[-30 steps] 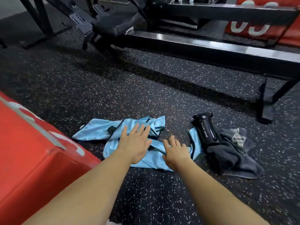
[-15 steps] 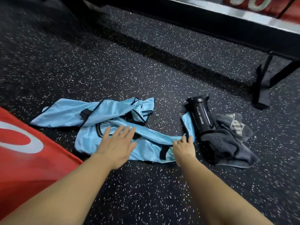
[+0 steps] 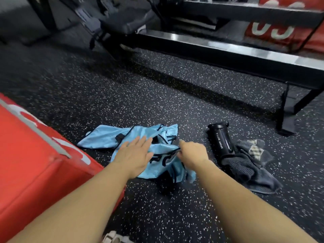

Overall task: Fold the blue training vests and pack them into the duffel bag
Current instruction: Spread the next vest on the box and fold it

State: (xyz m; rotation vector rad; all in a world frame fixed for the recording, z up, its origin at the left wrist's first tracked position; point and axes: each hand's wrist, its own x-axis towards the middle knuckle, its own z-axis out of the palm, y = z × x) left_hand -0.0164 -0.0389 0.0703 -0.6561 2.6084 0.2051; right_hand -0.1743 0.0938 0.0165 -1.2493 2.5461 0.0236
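Light blue training vests (image 3: pixel 105 136) with black trim lie crumpled on the speckled black gym floor, low in the middle of the head view. My left hand (image 3: pixel 135 156) lies flat on the nearer vest with its fingers straight. My right hand (image 3: pixel 192 153) is curled and grips that vest's right end, lifted off the floor and pulled toward the left, so the cloth hangs bunched below it. No duffel bag is in view.
A black sport bottle (image 3: pixel 221 139) lies on a dark grey towel (image 3: pixel 245 170) just right of my right hand. A red padded block (image 3: pixel 29 163) fills the left foreground. A black metal bench frame (image 3: pixel 228 53) and gym equipment stand beyond.
My right hand has closed on the vest's right end and drawn it up and leftward, away from the bottle. My left hand stays flat on the vest. The camera tilted back up.
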